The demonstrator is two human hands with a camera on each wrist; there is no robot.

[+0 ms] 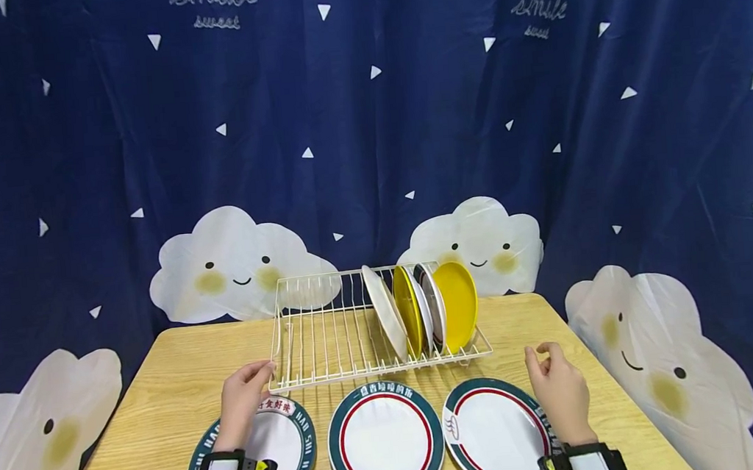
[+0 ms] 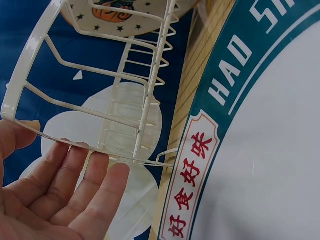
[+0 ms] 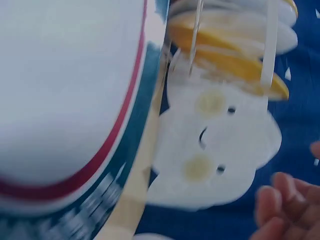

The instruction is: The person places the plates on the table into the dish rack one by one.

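**Hand and rack position — left corner contact**

Your left hand [image 1: 244, 404] is at the near-left corner of the rack [image 1: 321, 342]. Its fingers are straight and relaxed, with the fingertips [image 2: 107, 170] at the rack's lower rim wire; the left wrist view shows them touching or almost touching the wire, not curled round it. The hand holds nothing.

Your right hand [image 1: 558, 390] hangs above the bench [image 1: 164, 399], to the right of the rack's near-right corner and apart from it. Its fingers are loosely curled and hold nothing. The right wrist view is blurred and adds little beyond the fingertips at its lower right edge.

Key relation: the rack lies ahead of both hands, its long axis running left to right across the bench. The left hand is the nearer one — it is at the rim, while the right hand is clear of it.

Load in the rack: five plates stand on edge in the right half — a white plate [image 1: 384, 312] leaning left, then a yellow, a white and a dark-faced one, and a yellow plate [image 1: 458, 304] at the right end. The left half holds only bare wires.

Three flat plates lie in a row just in front of the rack. The left plate [image 1: 286, 441] is partly under your left wrist, the middle plate [image 1: 384, 439] is uncovered, and the right plate [image 1: 494, 432] lies beside your right hand.
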